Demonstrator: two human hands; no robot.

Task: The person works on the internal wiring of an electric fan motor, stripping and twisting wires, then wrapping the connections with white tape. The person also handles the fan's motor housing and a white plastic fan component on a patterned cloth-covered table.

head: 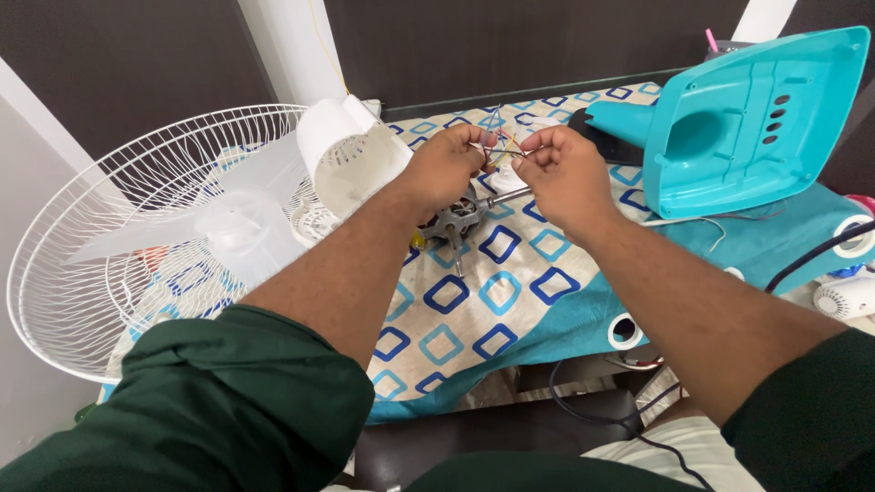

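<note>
So the fan is sitting well and truly in pieces at this point. Taking up the whole left side of the frame, the white wire guard (100, 264) is lying flat with the translucent white blade (214, 232) resting in it. Upper right, the turquoise plastic housing (761, 114) is tipping up on its edge, hollow side facing the camera, so that's already off too. Everything is lying on a cloth with blue and teal squares (510, 301) spread over the table, running across the middle of the frame.

Just left of centre near the top, a white vented motor cover (351, 155) is leaning on its side next to the guard, clearly pulled off. Under the hands, centre frame, the bare fan motor (456, 219) is resting on the cloth with its shaft poking out toward the right.

Now the small stuff: both hands are working the thin coloured wires (503, 146) coming up from the motor, upper centre. The left hand (447, 169) is curling in, fingertips pinching the wire bunch from the left. The right hand (565, 173) is doing the same from the right, fingers pressed together on the wire ends. I can't tell exactly which strands each one has.

My read: the strip-down looks finished, the wiring bit is in progress, and all the putting-back-together is still waiting, since every cover is sitting off.
</note>
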